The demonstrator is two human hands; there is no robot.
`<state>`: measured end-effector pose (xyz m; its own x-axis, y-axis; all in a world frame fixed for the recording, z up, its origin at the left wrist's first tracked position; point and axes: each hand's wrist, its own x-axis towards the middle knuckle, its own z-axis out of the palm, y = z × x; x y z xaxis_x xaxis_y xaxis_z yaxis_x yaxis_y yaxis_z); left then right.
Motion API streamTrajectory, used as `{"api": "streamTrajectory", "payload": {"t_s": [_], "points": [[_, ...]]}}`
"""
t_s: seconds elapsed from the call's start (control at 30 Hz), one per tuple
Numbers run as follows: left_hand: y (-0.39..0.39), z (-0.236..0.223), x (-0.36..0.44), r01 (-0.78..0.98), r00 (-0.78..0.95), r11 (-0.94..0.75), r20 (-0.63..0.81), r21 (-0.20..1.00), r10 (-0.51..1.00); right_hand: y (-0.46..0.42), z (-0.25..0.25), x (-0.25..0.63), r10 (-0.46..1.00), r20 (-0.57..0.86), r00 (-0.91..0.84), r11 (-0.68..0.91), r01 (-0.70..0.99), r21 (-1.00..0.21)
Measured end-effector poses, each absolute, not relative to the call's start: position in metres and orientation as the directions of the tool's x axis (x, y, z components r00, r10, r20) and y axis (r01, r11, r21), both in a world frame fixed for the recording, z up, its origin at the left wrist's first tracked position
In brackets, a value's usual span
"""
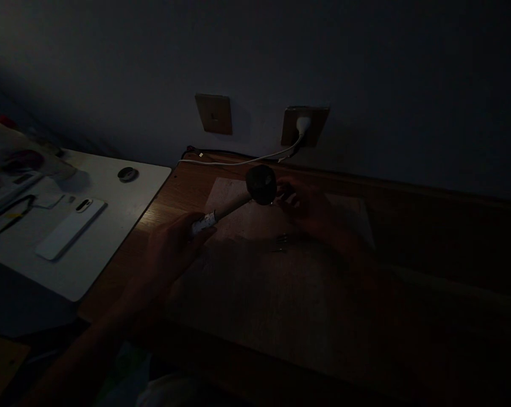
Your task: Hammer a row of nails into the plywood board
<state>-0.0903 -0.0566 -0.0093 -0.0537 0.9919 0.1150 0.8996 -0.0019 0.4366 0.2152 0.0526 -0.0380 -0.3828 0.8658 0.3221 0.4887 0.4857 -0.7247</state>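
Observation:
The scene is very dark. My left hand (179,240) is closed round the pale, white-wrapped handle of a mallet (262,184) with a dark, rounded head. The mallet is tilted, its head up and to the right, above a pale board (259,288). Close to the right side of that head, my right hand (304,203) has its fingers curled together. A tiny glint shows near its fingertips, too small to name. Several small, thin metal pieces (281,239) lie on the board below the hands.
Behind the wooden table (166,198) are a wall plate (214,114) and a socket with a white plug (303,124), its cable (238,163) running along the back edge. On the white table at left lie a white phone (71,230) and a small round roll (128,174).

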Motion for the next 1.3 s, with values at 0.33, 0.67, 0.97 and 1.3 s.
{"api": "streamTrajectory", "payload": {"t_s": [0.33,0.67,0.97,1.3], "points": [[-0.066,-0.017,-0.097,0.848,-0.083,0.059,0.023,0.526,0.996,0.053,-0.062,0.197,0.854,0.352,-0.383,0.518,0.565,-0.642],[-0.07,-0.006,-0.089,0.79,-0.059,0.054,-0.012,0.611,0.998,0.043,-0.008,0.231,0.835,0.075,-0.545,0.437,0.575,-0.691],[-0.068,-0.013,-0.087,0.752,-0.061,0.059,-0.02,0.656,0.998,0.034,-0.009,0.231,0.727,-0.139,-0.673,0.348,0.535,-0.77],[-0.07,-0.015,-0.083,0.775,-0.001,0.004,-0.005,0.632,1.0,0.036,-0.006,0.23,0.752,-0.121,-0.648,0.378,0.574,-0.727]]}}
